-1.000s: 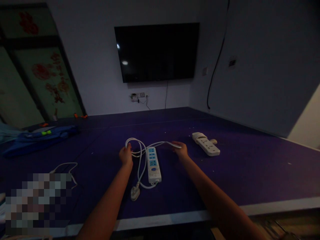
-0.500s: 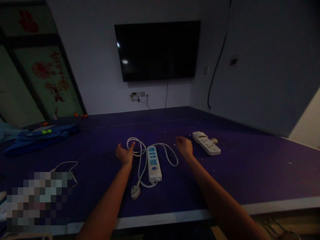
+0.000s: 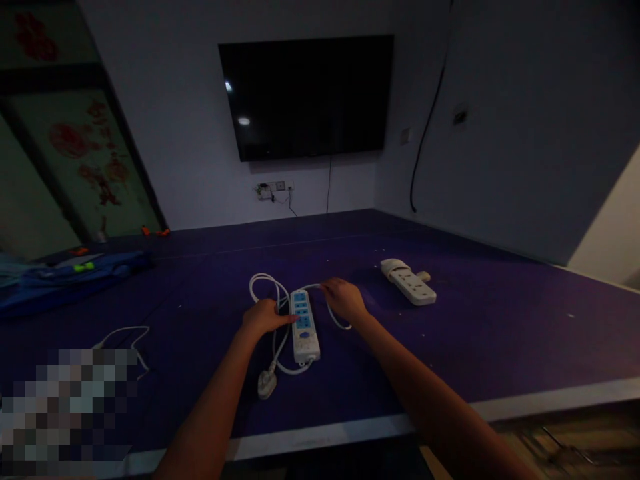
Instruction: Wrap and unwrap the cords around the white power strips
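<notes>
A white power strip with blue sockets lies on the dark purple table. Its white cable loops beyond it and ends in a plug near the front edge. My left hand lies over the cable, fingers stretched out, fingertips touching the strip's left edge. My right hand is to the right of the strip's far end, fingers curled around the cable there.
A second white power strip lies to the right. Another thin white cable lies at left. Blue cloth sits at far left. A dark screen hangs on the wall above a wall socket.
Both hands let go of the cable loops and opened, then moved in towards the strip. Now the left touches the strip's side and the right has closed on the cable.
</notes>
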Motion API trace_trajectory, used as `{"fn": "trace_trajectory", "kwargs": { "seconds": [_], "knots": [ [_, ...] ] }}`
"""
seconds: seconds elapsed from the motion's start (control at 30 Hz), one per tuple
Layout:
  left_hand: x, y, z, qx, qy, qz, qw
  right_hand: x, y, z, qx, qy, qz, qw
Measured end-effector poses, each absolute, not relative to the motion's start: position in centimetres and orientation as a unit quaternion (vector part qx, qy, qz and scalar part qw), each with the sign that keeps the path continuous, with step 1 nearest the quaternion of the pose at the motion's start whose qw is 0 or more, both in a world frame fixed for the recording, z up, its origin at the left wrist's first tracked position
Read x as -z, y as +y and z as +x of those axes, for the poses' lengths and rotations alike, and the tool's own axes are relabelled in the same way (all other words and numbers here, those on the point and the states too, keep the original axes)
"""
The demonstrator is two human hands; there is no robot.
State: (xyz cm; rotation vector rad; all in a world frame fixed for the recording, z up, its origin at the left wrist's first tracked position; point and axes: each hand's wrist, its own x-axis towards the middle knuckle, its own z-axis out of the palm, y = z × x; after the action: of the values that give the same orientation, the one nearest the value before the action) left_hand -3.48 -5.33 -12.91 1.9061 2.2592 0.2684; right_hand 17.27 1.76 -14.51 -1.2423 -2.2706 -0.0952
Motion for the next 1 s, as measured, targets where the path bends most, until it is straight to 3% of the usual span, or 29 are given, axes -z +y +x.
{"fn": "trace_trajectory", "kwargs": {
  "seconds": [0.2, 0.47, 0.67, 1.0],
  "knots": [
    [13.1, -5.4, -5.2, -0.084, 0.69, 0.654, 0.299, 14.8, 2.1, 17.3, 0.024, -0.845, -0.472, 0.249],
    [13.3, -5.9, -5.0, -0.096, 0.666, 0.651, 0.351, 14.8, 2.0, 17.2, -0.006, -0.844, -0.478, 0.243],
    [13.9, -5.2, -5.2, -0.181, 0.718, 0.615, 0.272, 15.0, 2.1, 17.3, 0.008, -0.822, -0.501, 0.271],
    [12.8, -4.0, -6.4, -0.459, 0.765, 0.451, -0.007, 15.1, 2.4, 17.5, -0.024, -0.795, -0.546, 0.263]
  ]
}}
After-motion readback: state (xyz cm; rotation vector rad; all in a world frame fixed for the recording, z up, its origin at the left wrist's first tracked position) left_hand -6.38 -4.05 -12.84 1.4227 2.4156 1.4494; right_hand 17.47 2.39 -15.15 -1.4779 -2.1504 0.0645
